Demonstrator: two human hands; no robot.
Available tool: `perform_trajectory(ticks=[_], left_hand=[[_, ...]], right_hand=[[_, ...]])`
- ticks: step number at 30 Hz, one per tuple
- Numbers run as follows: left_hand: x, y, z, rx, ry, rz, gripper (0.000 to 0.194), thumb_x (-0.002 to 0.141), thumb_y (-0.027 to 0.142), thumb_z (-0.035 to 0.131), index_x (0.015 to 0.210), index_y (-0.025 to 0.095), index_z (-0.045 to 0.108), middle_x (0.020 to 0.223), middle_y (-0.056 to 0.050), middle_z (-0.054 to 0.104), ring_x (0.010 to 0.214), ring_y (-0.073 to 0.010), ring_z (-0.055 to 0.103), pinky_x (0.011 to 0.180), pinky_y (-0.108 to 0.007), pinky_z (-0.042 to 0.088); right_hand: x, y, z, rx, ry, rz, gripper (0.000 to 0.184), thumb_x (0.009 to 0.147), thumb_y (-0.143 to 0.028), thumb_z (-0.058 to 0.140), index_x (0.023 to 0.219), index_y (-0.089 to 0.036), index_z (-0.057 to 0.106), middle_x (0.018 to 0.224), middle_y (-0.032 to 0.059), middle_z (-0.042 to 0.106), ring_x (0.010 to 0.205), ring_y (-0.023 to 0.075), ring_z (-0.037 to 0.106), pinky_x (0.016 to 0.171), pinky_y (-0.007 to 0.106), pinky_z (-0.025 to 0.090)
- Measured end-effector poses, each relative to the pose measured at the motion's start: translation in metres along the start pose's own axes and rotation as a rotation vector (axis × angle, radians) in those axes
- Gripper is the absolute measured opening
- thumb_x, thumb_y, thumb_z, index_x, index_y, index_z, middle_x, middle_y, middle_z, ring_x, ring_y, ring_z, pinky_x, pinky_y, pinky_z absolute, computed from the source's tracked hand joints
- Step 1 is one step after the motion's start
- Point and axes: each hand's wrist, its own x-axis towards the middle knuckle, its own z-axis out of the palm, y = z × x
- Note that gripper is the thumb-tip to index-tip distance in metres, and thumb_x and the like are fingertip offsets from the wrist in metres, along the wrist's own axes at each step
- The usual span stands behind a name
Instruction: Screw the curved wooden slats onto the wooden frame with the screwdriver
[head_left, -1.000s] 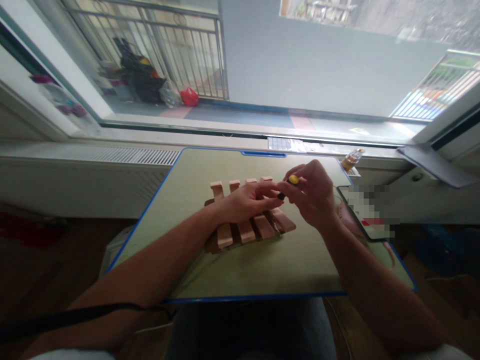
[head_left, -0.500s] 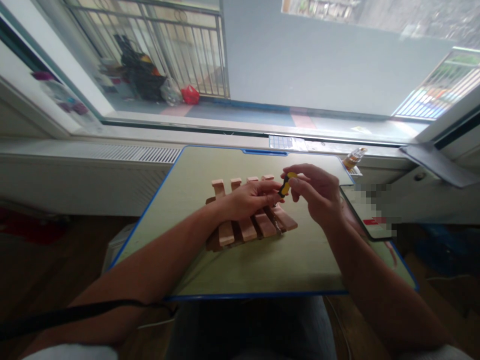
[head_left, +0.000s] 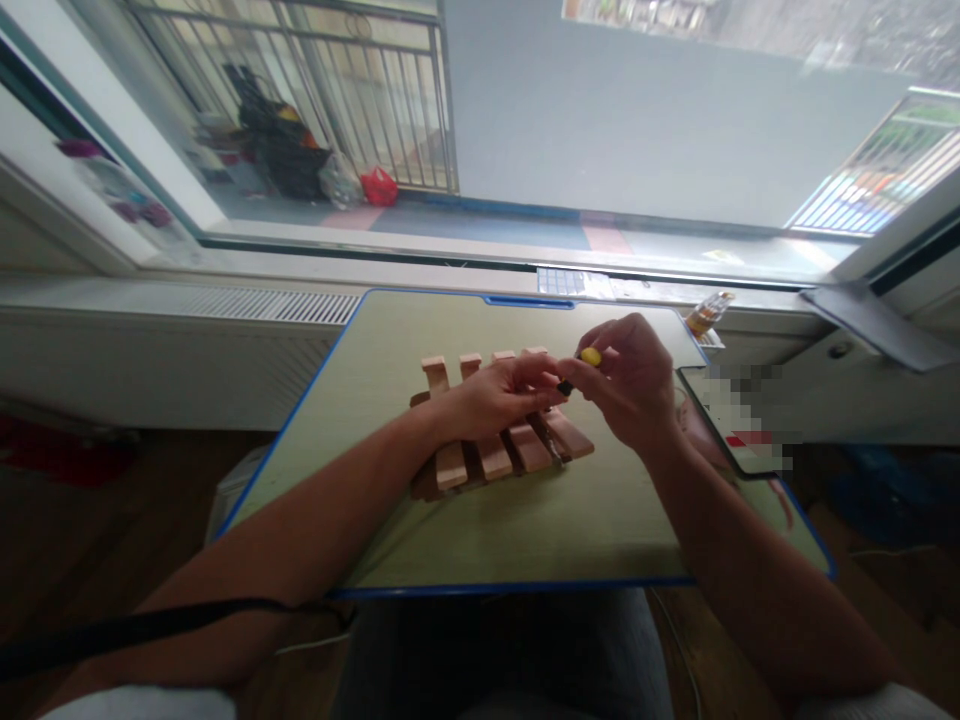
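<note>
A wooden slatted piece (head_left: pixel 452 466) lies on the small table (head_left: pixel 390 535), its several slats side by side. My left hand (head_left: pixel 491 400) rests across the slats, with its thumb and fingers drawn together at the right end. What those fingertips pinch, if anything, is hidden. In my right hand (head_left: pixel 634 385) is a short yellow-and-black screwdriver (head_left: pixel 591 357), gripped between thumb and fingers. The screwdriver slants down toward my left fingertips, and its tip cannot be made out.
A partly blurred-out flat device (head_left: pixel 720 440) lies on the table's right side, near my right forearm. Beyond the back right corner stands a small bottle (head_left: pixel 706 315). A radiator (head_left: pixel 262 303) and a window sill border the back.
My right fingers have closed further around the screwdriver and shifted slightly left and up, covering more of its handle. My left hand and the slats stay in place.
</note>
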Motion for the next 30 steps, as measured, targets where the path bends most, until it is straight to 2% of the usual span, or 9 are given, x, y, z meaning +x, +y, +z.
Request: perform_trajectory(ticks=[4, 7, 13, 16, 23, 26, 30], left_hand=[[0.000, 0.003, -0.002, 0.036, -0.006, -0.008, 0.043, 0.097, 0.049, 0.079, 0.126, 0.017, 0.076, 0.113, -0.008, 0.075, 0.098, -0.0177, 0.068, 0.087, -0.030, 0.055], [0.000, 0.004, -0.003, 0.039, -0.009, -0.005, 0.041, 0.097, 0.049, 0.079, 0.124, 0.018, 0.078, 0.117, -0.009, 0.075, 0.102, -0.0191, 0.069, 0.092, -0.031, 0.056], [-0.001, 0.006, -0.003, 0.104, 0.025, -0.026, 0.050, 0.097, 0.055, 0.078, 0.131, 0.019, 0.077, 0.118, -0.009, 0.078, 0.105, -0.0205, 0.070, 0.091, -0.031, 0.056], [-0.001, 0.005, -0.003, 0.103, 0.003, -0.010, 0.052, 0.096, 0.054, 0.079, 0.133, 0.018, 0.075, 0.114, -0.009, 0.079, 0.101, -0.0200, 0.072, 0.089, -0.031, 0.057], [0.001, 0.000, 0.000, 0.028, 0.030, 0.000, 0.050, 0.091, 0.050, 0.085, 0.127, 0.017, 0.075, 0.105, -0.007, 0.079, 0.093, -0.0175, 0.072, 0.084, -0.029, 0.057], [0.001, -0.001, 0.001, 0.009, 0.047, -0.009, 0.049, 0.091, 0.050, 0.085, 0.126, 0.017, 0.077, 0.104, -0.006, 0.078, 0.092, -0.0171, 0.071, 0.084, -0.030, 0.058], [0.002, -0.002, -0.001, 0.040, 0.028, 0.010, 0.046, 0.093, 0.048, 0.084, 0.128, 0.018, 0.078, 0.107, -0.007, 0.079, 0.095, -0.0174, 0.071, 0.088, -0.030, 0.057]], right_hand=[[0.000, -0.008, -0.005, 0.010, -0.064, 0.032, 0.026, 0.090, -0.038, 0.088, 0.110, -0.024, 0.078, 0.098, 0.0022, 0.077, 0.063, 0.0110, 0.063, 0.052, 0.030, 0.049], [0.001, -0.013, -0.006, -0.022, -0.079, 0.033, 0.023, 0.095, -0.041, 0.081, 0.111, -0.024, 0.084, 0.097, 0.0044, 0.081, 0.058, 0.0111, 0.061, 0.050, 0.031, 0.050], [0.003, -0.009, -0.005, -0.028, -0.021, 0.017, 0.025, 0.087, -0.040, 0.092, 0.091, -0.023, 0.075, 0.092, 0.0021, 0.077, 0.061, 0.0103, 0.060, 0.050, 0.027, 0.050], [0.003, -0.007, -0.003, -0.027, 0.017, 0.019, 0.028, 0.085, -0.039, 0.094, 0.090, -0.022, 0.074, 0.089, 0.0015, 0.076, 0.058, 0.0088, 0.059, 0.048, 0.025, 0.047], [0.002, -0.007, 0.005, -0.025, 0.042, 0.002, 0.039, 0.076, -0.048, 0.100, 0.088, -0.023, 0.072, 0.082, -0.0010, 0.074, 0.059, 0.0094, 0.058, 0.050, 0.025, 0.053], [0.001, -0.007, 0.004, -0.031, 0.033, 0.000, 0.034, 0.078, -0.043, 0.099, 0.088, -0.024, 0.073, 0.083, -0.0007, 0.075, 0.059, 0.0095, 0.058, 0.049, 0.025, 0.052], [0.001, -0.010, -0.002, -0.003, -0.030, 0.033, 0.013, 0.087, -0.031, 0.087, 0.097, -0.024, 0.081, 0.092, 0.0024, 0.080, 0.060, 0.0113, 0.061, 0.050, 0.028, 0.052]])
